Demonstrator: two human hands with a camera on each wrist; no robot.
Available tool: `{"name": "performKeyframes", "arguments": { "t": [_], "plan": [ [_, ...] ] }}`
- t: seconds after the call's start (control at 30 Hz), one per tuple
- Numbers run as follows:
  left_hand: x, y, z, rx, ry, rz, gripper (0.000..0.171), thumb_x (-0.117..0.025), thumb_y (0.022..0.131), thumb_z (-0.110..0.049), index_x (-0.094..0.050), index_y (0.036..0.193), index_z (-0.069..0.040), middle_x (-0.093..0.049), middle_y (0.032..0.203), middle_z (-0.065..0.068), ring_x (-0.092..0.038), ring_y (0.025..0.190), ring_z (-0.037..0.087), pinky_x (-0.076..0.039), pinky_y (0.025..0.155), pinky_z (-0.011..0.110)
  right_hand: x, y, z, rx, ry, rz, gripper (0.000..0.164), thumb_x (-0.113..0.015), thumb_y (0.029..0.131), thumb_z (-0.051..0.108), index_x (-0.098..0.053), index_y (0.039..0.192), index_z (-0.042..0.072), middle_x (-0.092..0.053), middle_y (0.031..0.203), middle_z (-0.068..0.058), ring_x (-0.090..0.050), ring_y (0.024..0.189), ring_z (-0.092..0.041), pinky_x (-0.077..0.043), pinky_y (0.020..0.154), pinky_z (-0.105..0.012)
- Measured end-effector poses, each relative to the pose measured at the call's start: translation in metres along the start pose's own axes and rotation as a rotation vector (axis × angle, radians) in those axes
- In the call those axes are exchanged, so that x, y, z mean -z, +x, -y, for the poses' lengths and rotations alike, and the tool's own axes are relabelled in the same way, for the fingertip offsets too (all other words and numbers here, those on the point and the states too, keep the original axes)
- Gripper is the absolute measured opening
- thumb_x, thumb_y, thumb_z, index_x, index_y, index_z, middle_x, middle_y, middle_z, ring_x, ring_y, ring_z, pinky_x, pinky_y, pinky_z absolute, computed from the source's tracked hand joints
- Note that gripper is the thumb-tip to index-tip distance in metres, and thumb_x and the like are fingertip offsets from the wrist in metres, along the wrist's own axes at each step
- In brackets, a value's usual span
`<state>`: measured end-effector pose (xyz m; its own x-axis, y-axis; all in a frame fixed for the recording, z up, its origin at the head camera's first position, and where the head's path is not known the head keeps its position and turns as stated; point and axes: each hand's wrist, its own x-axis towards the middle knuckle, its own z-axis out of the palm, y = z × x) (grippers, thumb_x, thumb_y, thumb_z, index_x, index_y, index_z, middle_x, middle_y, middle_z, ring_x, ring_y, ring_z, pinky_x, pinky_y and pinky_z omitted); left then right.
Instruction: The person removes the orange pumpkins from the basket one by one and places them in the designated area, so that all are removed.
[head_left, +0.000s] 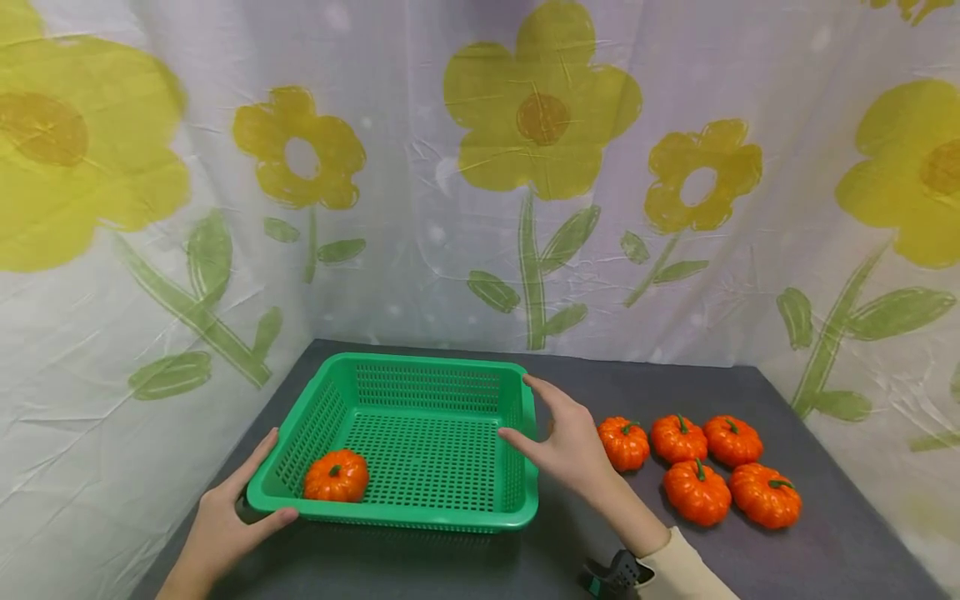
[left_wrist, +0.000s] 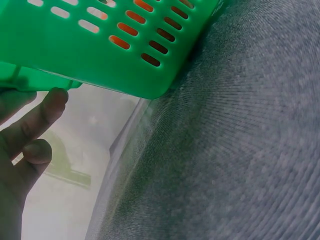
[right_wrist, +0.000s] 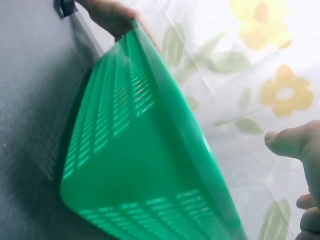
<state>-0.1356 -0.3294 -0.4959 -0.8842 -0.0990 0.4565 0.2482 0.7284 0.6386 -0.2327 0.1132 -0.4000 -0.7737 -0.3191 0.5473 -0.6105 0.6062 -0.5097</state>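
A green plastic basket (head_left: 420, 525) with slotted walls sits on the dark tabletop, and one small orange pumpkin (head_left: 337, 477) lies inside near its front left corner. My left hand (head_left: 225, 517) holds that corner, thumb at the front rim and fingers along the left rim. In the left wrist view, fingertips (left_wrist: 55, 100) meet the underside of the rim. Over the basket's right side is my right hand (head_left: 566, 437), thumb and fingers spread, thumb above the inside. The right wrist view shows its thumb (right_wrist: 285, 142) apart from the rim.
Several orange pumpkins (head_left: 697, 493) with green stems stand grouped on the dark tabletop (head_left: 810, 450), to the right of the basket. A white curtain (head_left: 420, 275) printed with yellow flowers surrounds the table at the back and sides. A black strap (head_left: 622, 573) is at my right wrist.
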Motion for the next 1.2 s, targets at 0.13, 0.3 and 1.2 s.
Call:
{"name": "performKeyframes", "arguments": {
  "t": [0.13,0.3,1.2],
  "plan": [
    [0.000,0.000,0.000,-0.006,0.005,-0.002,0.103,-0.095,0.078,-0.023,-0.041,0.165,-0.030,-0.037,0.151,-0.038,-0.035,0.123,-0.026,-0.033,0.089,0.004,-0.005,0.007,0.005,0.022,0.006,0.004,0.080,-0.093,0.083,0.033,-0.060,0.148,0.000,-0.065,0.145,-0.018,-0.036,0.045,-0.007,-0.037,0.048,-0.024],
    [0.000,0.000,0.000,-0.023,-0.005,-0.008,0.103,-0.095,0.078,-0.022,-0.041,0.166,-0.030,-0.041,0.156,-0.029,-0.034,0.124,-0.027,-0.031,0.091,0.001,-0.011,0.016,0.013,0.009,0.024,0.018,0.079,-0.092,0.085,0.033,-0.060,0.149,0.003,-0.065,0.146,-0.016,-0.070,0.074,-0.023,-0.054,0.059,-0.026],
    [0.001,0.001,-0.005,-0.012,0.009,0.005,0.104,-0.094,0.079,-0.024,-0.039,0.166,-0.030,-0.045,0.163,-0.014,-0.032,0.125,-0.028,-0.030,0.091,0.000,-0.038,0.068,0.044,0.040,0.035,0.125,0.075,-0.086,0.091,0.039,-0.058,0.152,0.005,-0.063,0.149,-0.015,-0.073,0.108,-0.034,-0.058,0.097,-0.051]
  ]
}}
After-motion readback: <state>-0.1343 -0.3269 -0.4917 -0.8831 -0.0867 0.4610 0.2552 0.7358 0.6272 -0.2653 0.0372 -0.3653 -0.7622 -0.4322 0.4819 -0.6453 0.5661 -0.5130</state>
